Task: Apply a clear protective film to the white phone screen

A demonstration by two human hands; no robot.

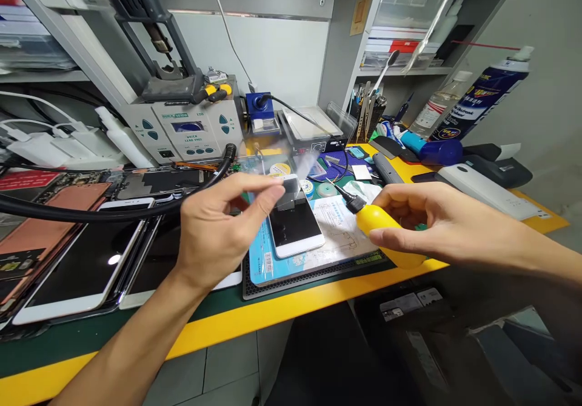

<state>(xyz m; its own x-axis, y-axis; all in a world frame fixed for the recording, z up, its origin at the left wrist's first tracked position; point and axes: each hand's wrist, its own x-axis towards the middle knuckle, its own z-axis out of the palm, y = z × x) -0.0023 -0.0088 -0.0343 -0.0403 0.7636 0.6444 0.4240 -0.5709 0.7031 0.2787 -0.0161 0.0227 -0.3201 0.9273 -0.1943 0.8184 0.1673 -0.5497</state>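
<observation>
A white-framed phone (pixel 297 227) lies screen up on a blue and white printed pack (pixel 336 224). Over its upper end my left hand (pixel 227 224) pinches a small clear film (pixel 288 193) between thumb and fingertips. To the right of the phone, my right hand (pixel 422 221) is wrapped round a yellow squeeze bottle (pixel 382 227), which has a black cap and a thin metal needle pointing up and left toward the phone. The bottle is tilted and does not touch the phone.
More phones and screens (pixel 86 260) lie at the left, under a thick black hose (pixel 136 215). A grey soldering station (pixel 188 127) stands behind. At the right are a blue spray can (pixel 482 100), a clear bottle (pixel 439 109) and a white device (pixel 486 191).
</observation>
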